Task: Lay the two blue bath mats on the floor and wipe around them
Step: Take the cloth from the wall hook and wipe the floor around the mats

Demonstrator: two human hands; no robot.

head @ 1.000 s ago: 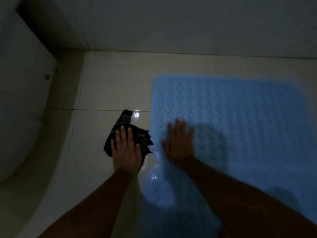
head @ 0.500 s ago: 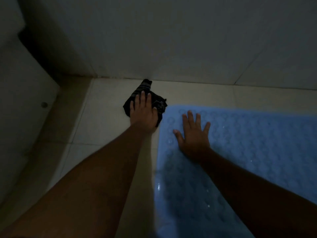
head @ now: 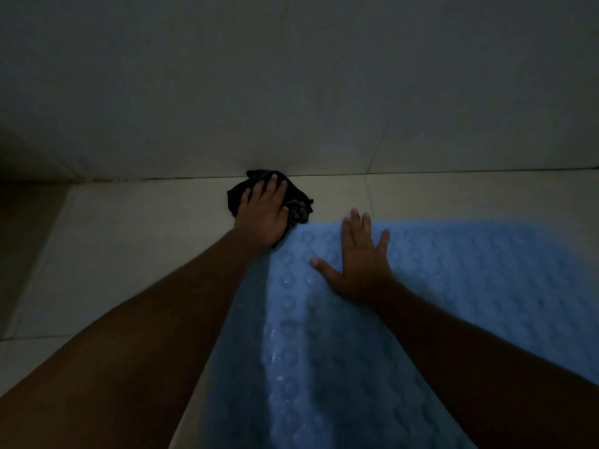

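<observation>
A blue bath mat [head: 453,280] with a bumpy surface lies flat on the pale tiled floor [head: 136,241], filling the right and lower middle of the view. My right hand [head: 359,264] rests flat on its far left corner, fingers spread. My left hand [head: 264,212] presses with straight fingers on a dark crumpled cloth [head: 299,204] on the floor just beyond the mat's far left corner, where the floor meets the wall. Only one mat is in view.
A tiled wall [head: 291,92] rises right behind the cloth and runs across the whole far side. A darker strip of floor [head: 29,228] lies at the far left. The room is dim.
My left hand has pushed the cloth away from me along the mat's left edge up to the wall. My right hand has slid forward on the mat to its far corner.
</observation>
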